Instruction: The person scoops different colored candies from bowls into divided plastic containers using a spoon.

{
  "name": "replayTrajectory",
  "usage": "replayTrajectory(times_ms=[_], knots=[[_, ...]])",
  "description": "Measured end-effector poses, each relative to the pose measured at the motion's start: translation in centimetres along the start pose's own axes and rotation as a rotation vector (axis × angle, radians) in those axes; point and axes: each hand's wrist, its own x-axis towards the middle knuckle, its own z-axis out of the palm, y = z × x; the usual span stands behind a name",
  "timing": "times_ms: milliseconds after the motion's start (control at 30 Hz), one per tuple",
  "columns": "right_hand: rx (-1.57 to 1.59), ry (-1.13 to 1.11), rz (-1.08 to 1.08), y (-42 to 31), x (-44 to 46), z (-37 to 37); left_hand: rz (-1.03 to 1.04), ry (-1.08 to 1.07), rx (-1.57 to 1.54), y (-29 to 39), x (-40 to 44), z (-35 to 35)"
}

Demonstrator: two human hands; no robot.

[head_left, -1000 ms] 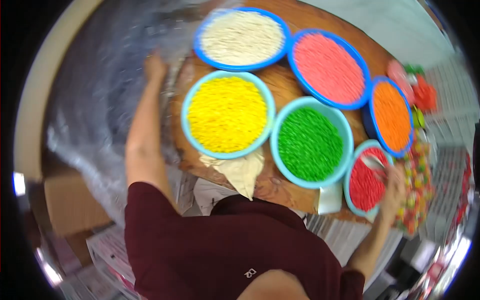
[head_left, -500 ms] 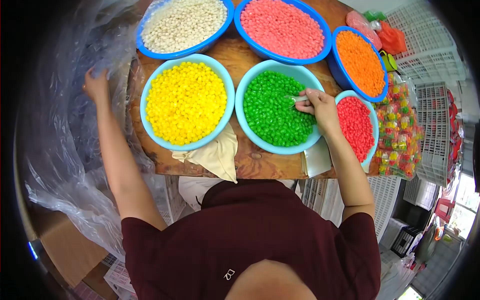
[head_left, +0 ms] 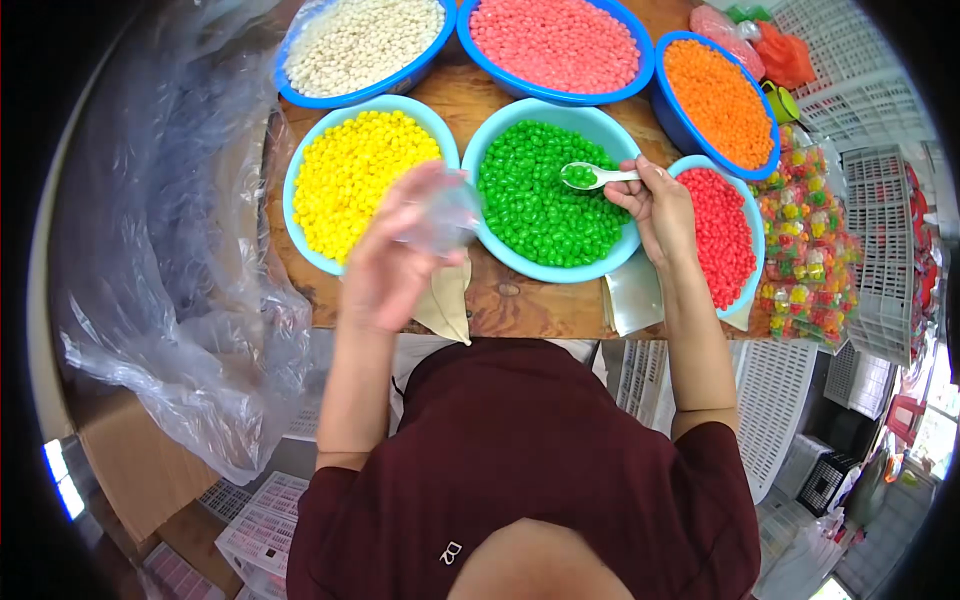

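Head view: my right grip [head_left: 660,210] pinches the handle of a white spoon [head_left: 612,177] carrying green pieces [head_left: 545,215], above their turquoise basin [head_left: 588,119] on the desk [head_left: 520,318]. My left grip [head_left: 390,260] curls round a clear cup [head_left: 447,215] (blurred) beside the basin. I'd keep the spoon level so nothing rolls off. My shirt's [head_left: 560,440] lettering [head_left: 451,553] seems to read "D2".

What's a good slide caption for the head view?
Right fingers hold a white spoon over green candies; left fingers hold a clear, blurred container.
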Motion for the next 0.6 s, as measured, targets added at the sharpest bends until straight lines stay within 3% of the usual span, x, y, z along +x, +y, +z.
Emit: replayTrajectory(times_ms=[67,167,400,600], knots=[[0.005,-0.027,-0.033,-0.2,-0.4,0.2,-0.062,0.022,-0.037,-2.4,0.3,1.2],[0.02,-0.082,-0.101,-0.6,-1.1,0.5,0.066,0.02,0.503,-5.0,0.8,1.5],[-0.186,-0.113,-0.183,-2.8,-3.5,4.0,0.296,0.092,1.22,-7.2,2.1,1.7],[-0.414,-0.212,-0.32,-2.9,-4.5,6.7,0.359,0.156,1.318,-7.9,2.5,1.7]])
